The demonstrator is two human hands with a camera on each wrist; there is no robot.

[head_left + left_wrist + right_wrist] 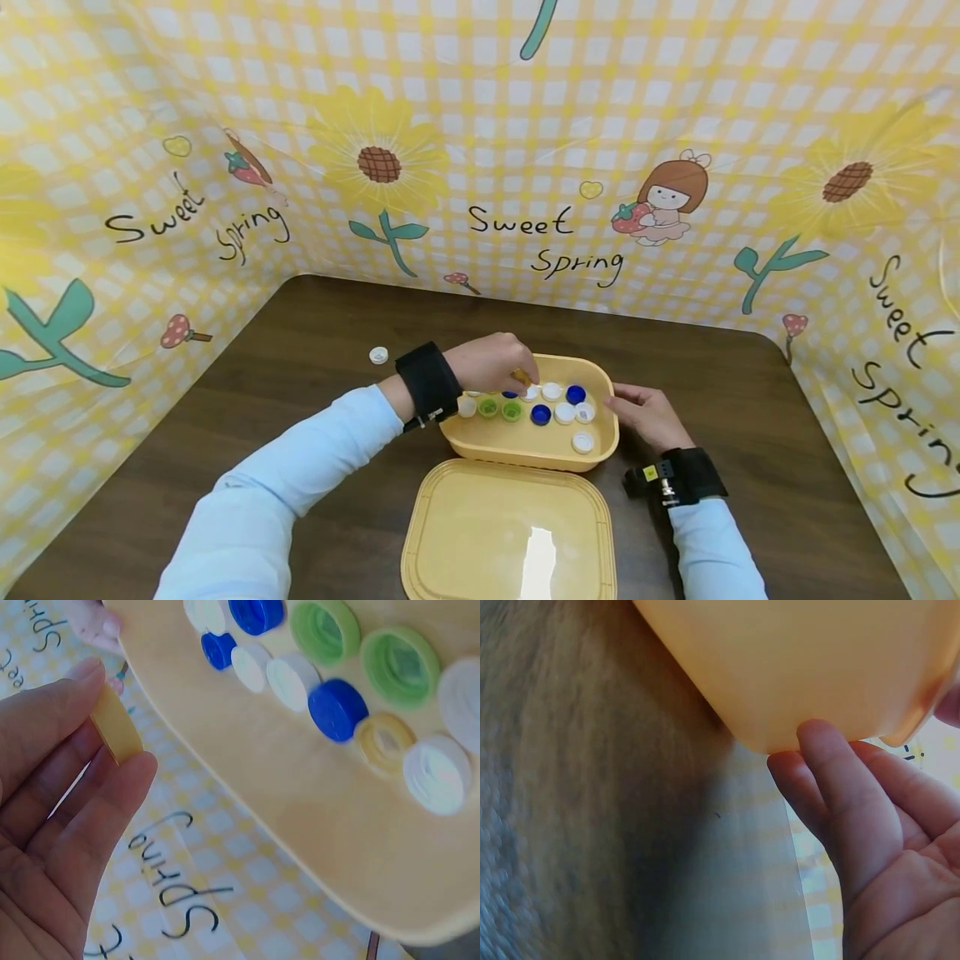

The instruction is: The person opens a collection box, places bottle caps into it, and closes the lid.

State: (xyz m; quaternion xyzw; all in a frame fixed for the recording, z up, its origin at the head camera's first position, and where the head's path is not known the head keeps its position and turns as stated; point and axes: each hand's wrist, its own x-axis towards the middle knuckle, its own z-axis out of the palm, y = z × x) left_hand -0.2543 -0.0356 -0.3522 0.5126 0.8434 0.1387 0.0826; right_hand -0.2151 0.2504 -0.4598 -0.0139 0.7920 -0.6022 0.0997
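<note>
My left hand [489,363] is over the far side of a yellow plastic box [502,442] and pinches a yellow bottle cap [118,724] on edge between thumb and fingertips. Inside the box lie several caps: white ones [582,442], blue ones [541,414], green ones [512,411], and a yellow one [384,742] that shows in the left wrist view. At the box's right end, my right hand [651,417] holds the wall, fingers against the outside and thumb at the rim. The left hand hides part of the box's far left side in the head view.
A flat yellow lid [480,525] lies on the dark wooden table [337,325] in front of the box. One white cap [378,356] rests on the table to the left of the box. Yellow checked cloth [510,150] stands round the table's back and sides.
</note>
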